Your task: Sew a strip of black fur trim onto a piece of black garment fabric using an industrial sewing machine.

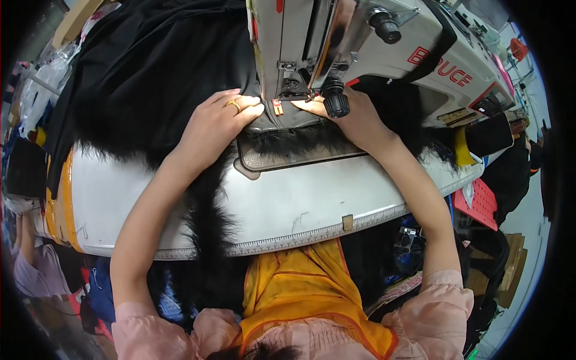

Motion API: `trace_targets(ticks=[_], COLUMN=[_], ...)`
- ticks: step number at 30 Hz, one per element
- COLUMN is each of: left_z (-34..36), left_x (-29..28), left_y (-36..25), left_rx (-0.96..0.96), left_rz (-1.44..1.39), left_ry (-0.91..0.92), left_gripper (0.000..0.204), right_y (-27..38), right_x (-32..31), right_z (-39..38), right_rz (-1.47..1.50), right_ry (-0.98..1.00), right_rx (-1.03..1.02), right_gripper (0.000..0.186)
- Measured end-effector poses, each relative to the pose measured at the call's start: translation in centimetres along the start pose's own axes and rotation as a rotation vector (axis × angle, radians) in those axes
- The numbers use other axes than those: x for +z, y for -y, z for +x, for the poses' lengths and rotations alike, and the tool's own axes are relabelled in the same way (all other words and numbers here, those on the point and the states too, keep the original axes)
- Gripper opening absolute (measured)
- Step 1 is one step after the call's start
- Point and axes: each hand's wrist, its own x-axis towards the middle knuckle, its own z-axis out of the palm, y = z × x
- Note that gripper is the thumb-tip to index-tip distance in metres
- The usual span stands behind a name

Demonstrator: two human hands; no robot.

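Probably mid-seam: steadying cloth [159, 69] with part-curled left hand [213, 124] and half-hidden right hand [365, 123]; cannot tell either's grip or seam remaining.

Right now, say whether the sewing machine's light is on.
On, apparently: left hand and right hand are brightest beside the red part; the lamp is hidden.
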Motion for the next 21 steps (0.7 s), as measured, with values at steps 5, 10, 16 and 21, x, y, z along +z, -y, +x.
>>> trace_targets(ticks=[5, 10, 16, 21], left_z=[-1.0, -1.7, -3.0, -4.2], left_x=[-1.7, -1.9, -2.9, -4.3], left_y=[-3.5, -3.8, -1.8, -0.8], left_rx=[0.155, 0.103, 0.136, 0.021], left_rz=[-0.006, -0.018, -0.304, -0.431], left_ry=[0.037, 0.038, 0.109, 0.189], left_gripper=[0.027, 0.03, 0.031, 0.033], right_y=[4.8, 6.0, 4.4, 3.9], right_x=[-3.0, -4.6, 0.5, 1.4], right_z=[-5.2, -2.6, -0.4, -0.2], right_rz=[-0.431, -0.096, -0.029, -0.105], right_ry=[0.14, 0.147, 0.099, -0.045], right_rx=[-0.213, -0.374, -0.473, -0.596], right_gripper=[0.058, 0.062, 0.033, 0.047])
